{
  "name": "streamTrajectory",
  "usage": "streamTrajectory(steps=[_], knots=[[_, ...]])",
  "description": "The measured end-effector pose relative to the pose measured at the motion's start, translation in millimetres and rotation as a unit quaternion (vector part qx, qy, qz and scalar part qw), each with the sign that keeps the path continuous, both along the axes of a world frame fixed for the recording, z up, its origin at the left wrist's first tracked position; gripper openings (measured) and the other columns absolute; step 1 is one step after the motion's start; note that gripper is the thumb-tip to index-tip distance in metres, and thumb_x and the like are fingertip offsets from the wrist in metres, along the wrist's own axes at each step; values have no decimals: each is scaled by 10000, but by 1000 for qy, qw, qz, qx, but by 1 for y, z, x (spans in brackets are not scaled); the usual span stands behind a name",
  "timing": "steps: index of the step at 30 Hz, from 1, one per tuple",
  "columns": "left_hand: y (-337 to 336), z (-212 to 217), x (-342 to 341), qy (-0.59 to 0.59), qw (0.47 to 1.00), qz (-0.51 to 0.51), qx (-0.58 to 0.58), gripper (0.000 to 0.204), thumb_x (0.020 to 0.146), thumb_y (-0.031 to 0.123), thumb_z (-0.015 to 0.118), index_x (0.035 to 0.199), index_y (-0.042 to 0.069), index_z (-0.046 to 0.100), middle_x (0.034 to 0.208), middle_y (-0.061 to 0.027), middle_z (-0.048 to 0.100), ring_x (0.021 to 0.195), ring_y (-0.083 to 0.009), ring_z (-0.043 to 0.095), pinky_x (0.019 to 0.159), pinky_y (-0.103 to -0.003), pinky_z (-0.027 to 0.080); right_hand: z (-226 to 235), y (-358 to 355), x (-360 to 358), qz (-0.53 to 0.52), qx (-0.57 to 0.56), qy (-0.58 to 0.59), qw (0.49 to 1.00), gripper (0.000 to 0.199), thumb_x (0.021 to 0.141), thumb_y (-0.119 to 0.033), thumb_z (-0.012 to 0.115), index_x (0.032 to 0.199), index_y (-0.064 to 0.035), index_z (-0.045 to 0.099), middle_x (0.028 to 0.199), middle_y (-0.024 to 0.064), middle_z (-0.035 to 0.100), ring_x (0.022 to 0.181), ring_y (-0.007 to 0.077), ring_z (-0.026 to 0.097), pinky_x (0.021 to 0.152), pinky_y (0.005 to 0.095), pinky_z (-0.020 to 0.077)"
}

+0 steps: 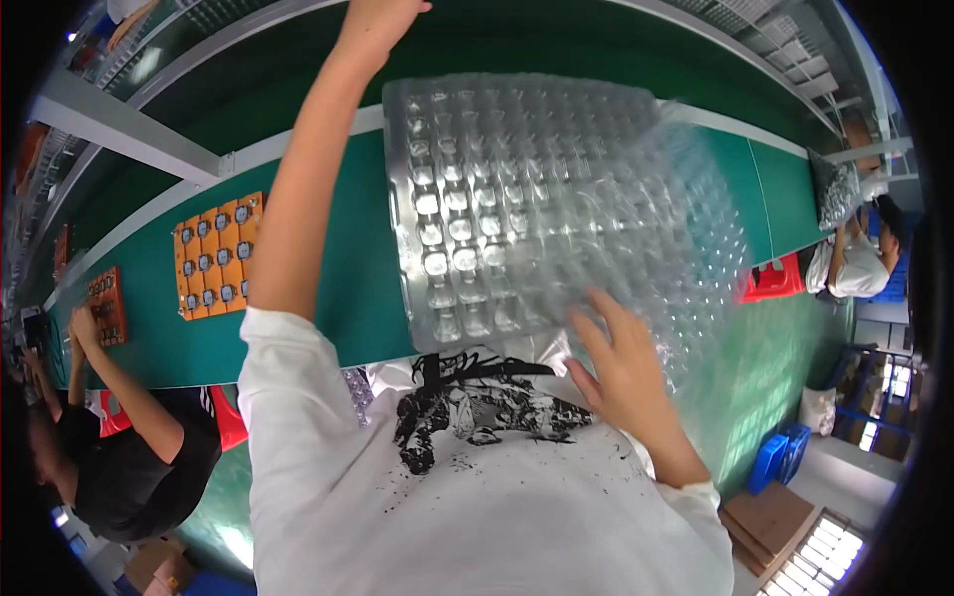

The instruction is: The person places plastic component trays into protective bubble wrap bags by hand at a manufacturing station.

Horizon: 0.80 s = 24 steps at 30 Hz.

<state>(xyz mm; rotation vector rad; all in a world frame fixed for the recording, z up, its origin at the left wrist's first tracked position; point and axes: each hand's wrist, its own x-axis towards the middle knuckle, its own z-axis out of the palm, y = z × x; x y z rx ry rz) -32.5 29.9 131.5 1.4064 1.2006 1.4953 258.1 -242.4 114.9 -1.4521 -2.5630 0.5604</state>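
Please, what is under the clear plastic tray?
Beside the clear plastic tray, the green table shows and seems to run under it. What lies directly beneath is covered and cannot be made out.

Even, fairly bright light reaches my shirt and table, while the window at lower right glares white and the floor carries a pale sheen. Glints crowd my tray's left cells (the plastic on its right smears with motion blur). Toward the black rim, straight edges bow and far details soften.
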Motion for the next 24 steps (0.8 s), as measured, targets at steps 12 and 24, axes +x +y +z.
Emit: streamTrajectory(steps=[12, 24], knots=[[-196, -61, 10, 262, 963, 66, 27, 446, 845, 208, 603, 1217, -14, 496, 1197, -238, 516, 1101, -357, 511, 912, -393, 412, -7, 75, -61, 139, -75, 217, 963, 478, 798, -130, 663, 1236, 0, 522, 1434, 222, 330, 1263, 386, 420, 964, 423, 430], [-197, -90, 15, 255, 955, 149, -31, 715, 773, 88, 555, 1377, -109, 227, 1425, -319, 228, 1331, -441, 253, 1090, -436, 245, 20, 150, 2, -116, 127, 95, 980, 293, 855, -138, 608, 1108, 8, 589, 1089, 125, 632, 949, 250, 630, 793, 331, 492]])
